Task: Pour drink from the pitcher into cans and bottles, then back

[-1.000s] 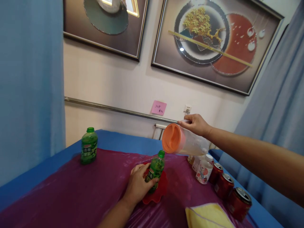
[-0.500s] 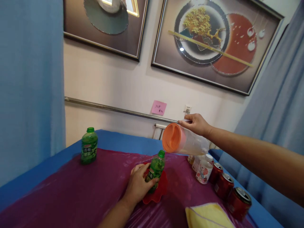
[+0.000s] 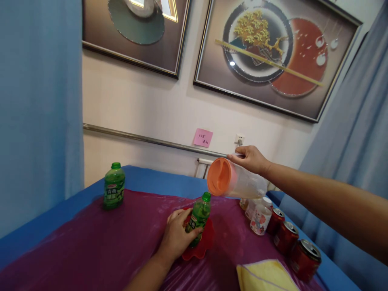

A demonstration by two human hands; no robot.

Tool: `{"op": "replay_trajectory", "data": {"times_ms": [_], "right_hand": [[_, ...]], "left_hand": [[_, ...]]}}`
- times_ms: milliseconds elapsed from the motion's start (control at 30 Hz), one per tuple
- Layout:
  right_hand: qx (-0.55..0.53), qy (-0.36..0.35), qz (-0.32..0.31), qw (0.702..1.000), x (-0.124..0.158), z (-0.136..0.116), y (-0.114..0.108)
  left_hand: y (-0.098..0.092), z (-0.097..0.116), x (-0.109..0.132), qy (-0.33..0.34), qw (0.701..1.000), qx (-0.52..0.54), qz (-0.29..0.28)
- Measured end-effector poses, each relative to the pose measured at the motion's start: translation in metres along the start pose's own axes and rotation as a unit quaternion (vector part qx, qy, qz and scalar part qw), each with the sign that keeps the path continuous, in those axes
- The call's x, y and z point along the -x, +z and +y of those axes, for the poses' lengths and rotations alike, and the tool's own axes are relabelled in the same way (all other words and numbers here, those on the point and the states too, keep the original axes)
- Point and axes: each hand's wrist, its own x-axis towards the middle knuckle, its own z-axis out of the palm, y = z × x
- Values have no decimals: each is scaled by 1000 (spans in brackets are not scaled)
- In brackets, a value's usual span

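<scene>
My left hand (image 3: pixel 178 234) is wrapped round a green plastic bottle (image 3: pixel 200 214) with no cap on its mouth. The bottle leans slightly to the right and stands on a red scalloped dish (image 3: pixel 207 238). In my right hand (image 3: pixel 251 158) is the handle of a clear pitcher (image 3: pixel 245 182) with an orange lid (image 3: pixel 218 176). The pitcher is tipped onto its side, its lid end just above the bottle's mouth. Some pale liquid lies along its lower side. Whether a stream runs into the bottle, I cannot make out.
Another green bottle (image 3: pixel 114 186) stands at the far left. Along the right edge are a white-capped bottle (image 3: pixel 261 216), others behind it, and red cans (image 3: pixel 305 258). A folded yellow cloth (image 3: pixel 266 277) lies in front on the purple plastic sheet (image 3: pixel 121 242). A metal rail (image 3: pixel 151 140) crosses the wall.
</scene>
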Motion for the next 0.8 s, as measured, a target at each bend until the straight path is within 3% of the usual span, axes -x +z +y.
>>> {"op": "replay_trajectory", "data": {"times_ms": [800], "right_hand": [[-4, -14, -7, 1000, 0, -3, -2]], "left_hand": [[-2, 5, 2, 6, 1000, 8, 4]]}}
